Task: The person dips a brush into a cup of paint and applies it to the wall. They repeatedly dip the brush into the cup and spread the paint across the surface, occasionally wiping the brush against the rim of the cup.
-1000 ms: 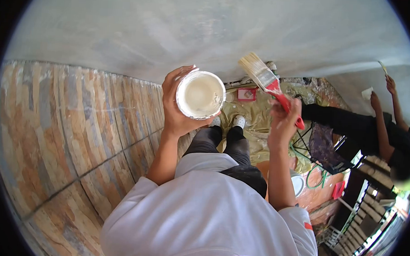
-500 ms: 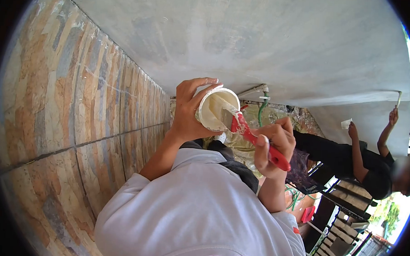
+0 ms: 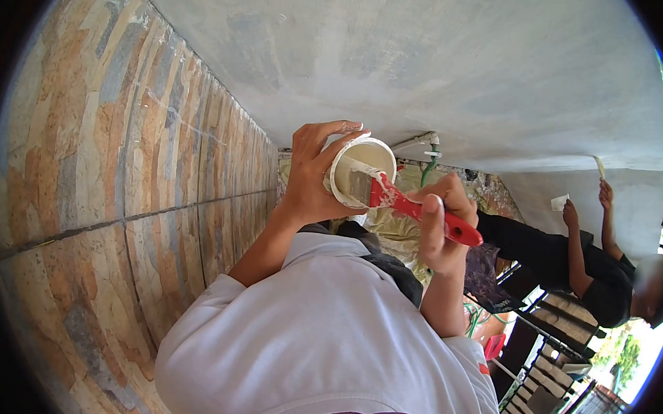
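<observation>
My left hand point(image 3: 311, 169) is closed around the side of a white paint cup point(image 3: 390, 156), its fingers over the rim. The cup is tilted so its inside, coated with pale paint, faces me. In my right hand point(image 3: 447, 219) is a paintbrush point(image 3: 398, 200) with a red handle smeared with white paint. The brush head reaches into the cup's mouth, and its bristles are whitened with paint. My right thumb presses along the handle, whose end sticks out past my fist.
A grey wall point(image 3: 426, 70) rises in front, meeting a stone-patterned tiled wall point(image 3: 164, 140) at left. A pipe with a tap point(image 3: 432, 146) juts out low. Crumpled sheeting point(image 3: 393, 235) covers the ground. To the right, a person in black point(image 3: 544, 249) holds a brush to the wall and a white cup.
The brush has shifted slightly within the cup and its handle now lies flatter. The co-worker's brush hand has moved left along the wall.
</observation>
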`<act>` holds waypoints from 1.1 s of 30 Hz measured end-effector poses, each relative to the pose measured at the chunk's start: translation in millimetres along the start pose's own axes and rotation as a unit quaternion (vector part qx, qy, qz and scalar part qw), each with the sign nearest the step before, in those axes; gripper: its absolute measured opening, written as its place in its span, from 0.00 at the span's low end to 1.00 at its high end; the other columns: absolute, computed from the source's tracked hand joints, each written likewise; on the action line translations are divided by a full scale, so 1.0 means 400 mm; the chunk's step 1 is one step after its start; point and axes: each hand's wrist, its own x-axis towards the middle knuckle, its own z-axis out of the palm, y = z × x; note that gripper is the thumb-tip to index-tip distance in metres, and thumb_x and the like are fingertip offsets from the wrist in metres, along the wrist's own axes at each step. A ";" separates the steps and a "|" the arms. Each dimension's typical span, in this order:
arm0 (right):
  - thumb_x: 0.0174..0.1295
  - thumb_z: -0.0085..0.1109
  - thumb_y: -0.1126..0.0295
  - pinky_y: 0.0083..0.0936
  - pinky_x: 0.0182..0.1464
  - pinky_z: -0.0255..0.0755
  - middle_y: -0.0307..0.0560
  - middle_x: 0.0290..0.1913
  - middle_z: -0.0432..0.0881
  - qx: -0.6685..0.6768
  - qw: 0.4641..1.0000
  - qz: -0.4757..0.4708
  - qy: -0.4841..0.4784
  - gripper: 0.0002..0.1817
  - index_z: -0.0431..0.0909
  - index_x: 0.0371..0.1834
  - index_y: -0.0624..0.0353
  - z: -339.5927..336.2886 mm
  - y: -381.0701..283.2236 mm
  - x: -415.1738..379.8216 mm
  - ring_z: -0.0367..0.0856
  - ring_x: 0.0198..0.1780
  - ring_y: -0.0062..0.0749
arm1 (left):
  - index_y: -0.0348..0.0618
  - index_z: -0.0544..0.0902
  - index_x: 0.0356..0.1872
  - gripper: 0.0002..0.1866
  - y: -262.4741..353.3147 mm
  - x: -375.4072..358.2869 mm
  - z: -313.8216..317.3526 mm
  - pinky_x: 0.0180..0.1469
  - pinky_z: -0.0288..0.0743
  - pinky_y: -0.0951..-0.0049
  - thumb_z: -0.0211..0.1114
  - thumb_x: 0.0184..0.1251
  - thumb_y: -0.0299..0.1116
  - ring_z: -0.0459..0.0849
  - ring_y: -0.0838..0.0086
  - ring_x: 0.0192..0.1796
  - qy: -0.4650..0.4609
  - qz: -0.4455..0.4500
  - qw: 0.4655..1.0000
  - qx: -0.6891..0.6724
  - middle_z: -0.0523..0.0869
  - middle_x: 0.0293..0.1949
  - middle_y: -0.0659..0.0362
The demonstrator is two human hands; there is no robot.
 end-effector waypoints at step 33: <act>0.81 0.46 0.54 0.22 0.36 0.66 0.45 0.24 0.79 0.459 0.803 0.298 0.237 0.16 0.72 0.49 0.56 0.025 0.166 -0.142 0.66 0.21 0.24 | 0.46 0.83 0.64 0.49 -0.033 -0.017 0.050 0.70 0.63 0.54 0.89 0.29 0.43 0.76 0.58 0.68 0.009 -0.057 0.996 -0.065 0.80 0.65 0.56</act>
